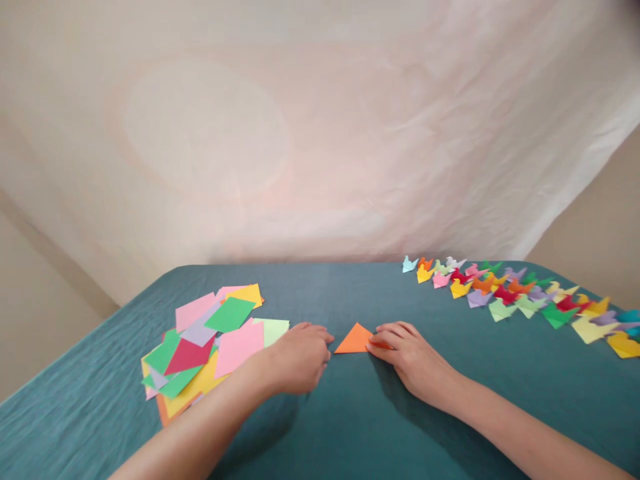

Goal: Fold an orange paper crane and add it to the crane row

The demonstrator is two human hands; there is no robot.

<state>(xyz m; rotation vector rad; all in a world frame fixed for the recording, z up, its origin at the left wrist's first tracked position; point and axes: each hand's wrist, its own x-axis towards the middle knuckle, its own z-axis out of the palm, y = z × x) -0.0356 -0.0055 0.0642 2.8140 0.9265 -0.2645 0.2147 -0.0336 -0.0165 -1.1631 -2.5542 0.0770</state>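
At centre, the right hand [404,355] pinches the right side of an orange paper triangle [355,341] lying on the teal cloth [345,420]; the left hand [303,353], fingers loosely parted, is just beside its left tip; leftward lies a heap of coloured sheets [193,355]; rightward, paper birds [531,307] stand grouped.

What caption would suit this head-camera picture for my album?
Right hand touching an orange paper triangle, left hand near it, between scattered colored sheets and paper birds.
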